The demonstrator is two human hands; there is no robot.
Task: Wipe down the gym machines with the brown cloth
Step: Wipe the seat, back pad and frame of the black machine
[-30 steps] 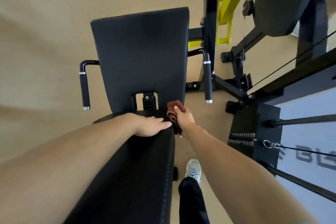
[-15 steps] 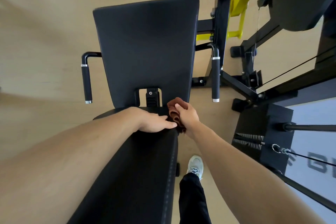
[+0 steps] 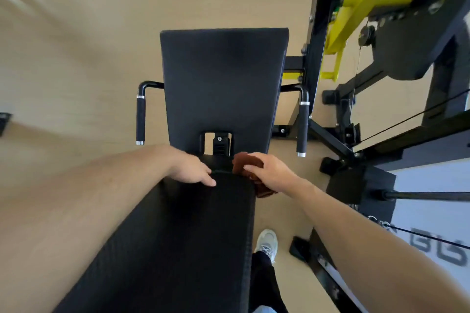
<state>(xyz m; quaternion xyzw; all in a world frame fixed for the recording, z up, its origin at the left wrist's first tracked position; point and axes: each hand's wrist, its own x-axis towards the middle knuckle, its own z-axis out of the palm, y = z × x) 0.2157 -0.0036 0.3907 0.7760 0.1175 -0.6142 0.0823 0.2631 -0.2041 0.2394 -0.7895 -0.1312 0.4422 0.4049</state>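
A black padded backrest [image 3: 193, 241] runs from the bottom of the view up to a black seat pad [image 3: 223, 84] ahead. My right hand [image 3: 272, 173] grips the bunched brown cloth [image 3: 245, 164] and holds it against the backrest's top right corner, near the gap before the seat. My left hand [image 3: 192, 169] rests flat on the top left of the backrest, fingers straight and pointing toward the cloth. Part of the cloth hangs below my right palm at the pad's side.
Two black handles flank the seat, the left handle [image 3: 140, 119] and the right handle [image 3: 302, 127]. A yellow and black machine frame [image 3: 356, 7] with cables and a weight stack [image 3: 356, 185] stands on the right. My shoe [image 3: 267, 242] is on the tan floor beside the backrest.
My right hand has carried the cloth up from the pad's right side onto its top corner. My left hand has slid left, opening a gap between the hands. The view has pulled back.
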